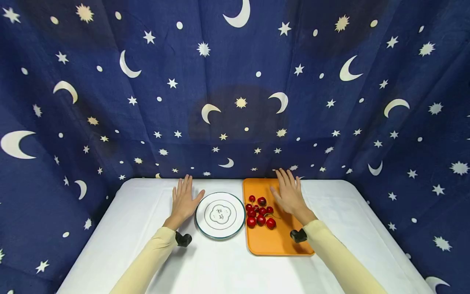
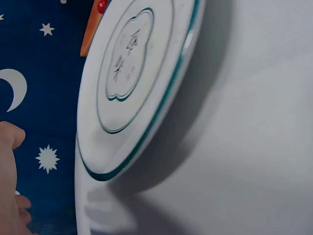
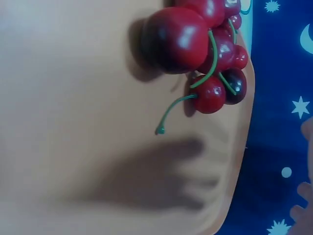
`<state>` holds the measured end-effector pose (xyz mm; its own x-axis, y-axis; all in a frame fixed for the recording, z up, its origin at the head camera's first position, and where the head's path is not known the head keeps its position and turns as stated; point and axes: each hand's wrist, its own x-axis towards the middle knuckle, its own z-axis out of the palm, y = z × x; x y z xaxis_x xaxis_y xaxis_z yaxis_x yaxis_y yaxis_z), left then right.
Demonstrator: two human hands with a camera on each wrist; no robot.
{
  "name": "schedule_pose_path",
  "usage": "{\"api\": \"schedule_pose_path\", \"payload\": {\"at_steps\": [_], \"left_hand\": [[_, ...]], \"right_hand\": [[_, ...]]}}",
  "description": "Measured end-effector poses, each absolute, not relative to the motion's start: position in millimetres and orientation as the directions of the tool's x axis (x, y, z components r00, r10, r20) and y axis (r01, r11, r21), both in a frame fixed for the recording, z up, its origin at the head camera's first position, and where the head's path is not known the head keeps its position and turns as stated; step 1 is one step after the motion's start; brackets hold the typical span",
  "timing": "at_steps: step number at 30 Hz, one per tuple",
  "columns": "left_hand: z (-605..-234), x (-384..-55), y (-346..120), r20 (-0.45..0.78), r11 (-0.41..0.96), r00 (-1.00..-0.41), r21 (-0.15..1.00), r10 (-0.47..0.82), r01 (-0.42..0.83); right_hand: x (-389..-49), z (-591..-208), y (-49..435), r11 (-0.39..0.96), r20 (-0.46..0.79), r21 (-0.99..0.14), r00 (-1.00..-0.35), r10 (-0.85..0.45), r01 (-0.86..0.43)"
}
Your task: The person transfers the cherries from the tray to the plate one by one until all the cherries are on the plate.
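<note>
**Cherries (image 1: 261, 219) on tray (image 1: 268, 246), plate (image 1: 204, 223) alongside**

White table (image 1: 216, 269), navy moon-and-star curtain (image 1: 312, 114) behind. Cherries glossy red, some darker, green-stemmed, clustered along orange tray's left side. Plate just left of tray: white, green rim, printed centre. Left hand (image 1: 184, 203) beside plate, right hand (image 1: 291, 197) above tray; fingers straight, thumbs spread away.

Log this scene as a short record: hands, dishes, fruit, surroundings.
Left hand: left hand, fingers straight, left of the plate, holding nothing
Right hand: right hand, fingers extended, over the tray, right of the cherries, holding nothing
Plate: white plate with green rim and central characters, on the white tablecloth
Tray: orange tray, right of the plate
Fruit: red cherries, some with green stems, clustered on the tray's left side
Backdrop: blue cloth with moons and stars
</note>
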<state>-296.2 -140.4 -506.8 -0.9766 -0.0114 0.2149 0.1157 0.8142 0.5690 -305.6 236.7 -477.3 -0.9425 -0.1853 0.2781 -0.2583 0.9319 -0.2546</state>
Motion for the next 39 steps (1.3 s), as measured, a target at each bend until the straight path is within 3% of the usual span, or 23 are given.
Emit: {"api": "schedule_pose_path", "payload": {"at_steps": [7, 18, 30, 39], "left_hand": [[-517.5, -291.0, -135.2, 0.158, 0.761, -0.984, 0.647, -0.077, 0.044], [-527.8, -290.0, -131.8, 0.106, 0.769, -0.993, 0.639, -0.056, 0.025], [-532.4, -291.6, -128.5, 0.182, 0.806, -0.982, 0.587, -0.041, 0.075], [-542.4, -297.2, -129.6, 0.179, 0.766, -0.983, 0.636, -0.028, 0.094]], "right_hand": [[-303.5, -488.6, 240.2, 0.925, 0.257, -0.258, -0.943, -0.214, -0.28], [-303.2, -496.9, 237.8, 0.893, 0.311, -0.263, -0.908, -0.279, -0.365], [-303.9, -505.5, 225.2, 0.883, 0.233, -0.295, -0.924, -0.303, -0.364], [-302.2, -512.9, 218.3, 0.886, 0.207, -0.278, -0.924, -0.322, -0.371]]}}
